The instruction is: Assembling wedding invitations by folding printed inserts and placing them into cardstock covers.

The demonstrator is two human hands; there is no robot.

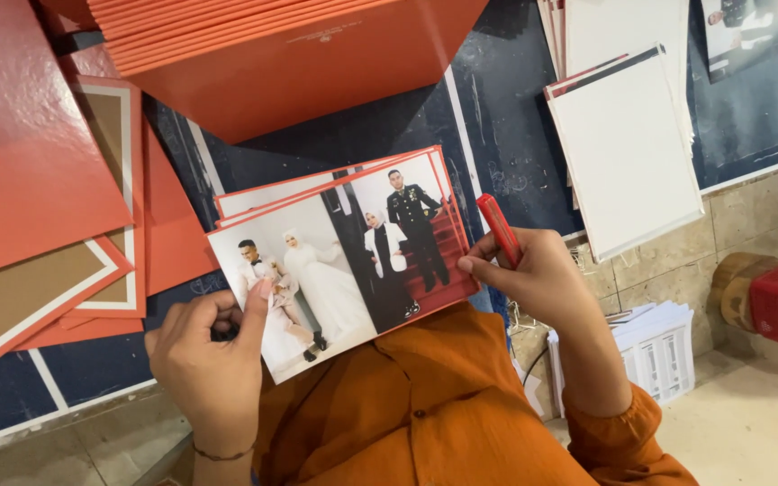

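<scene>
Both hands (204, 360) (533, 274) on photo stack (344, 252), pen (500, 229)

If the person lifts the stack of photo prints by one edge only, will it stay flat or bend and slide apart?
The stack of photo prints probably bends a little: the sheets look thin. The glossy prints are already fanned at the top edges, so they may slip apart. The left hand and right hand support opposite sides, which likely keeps them together.
</scene>
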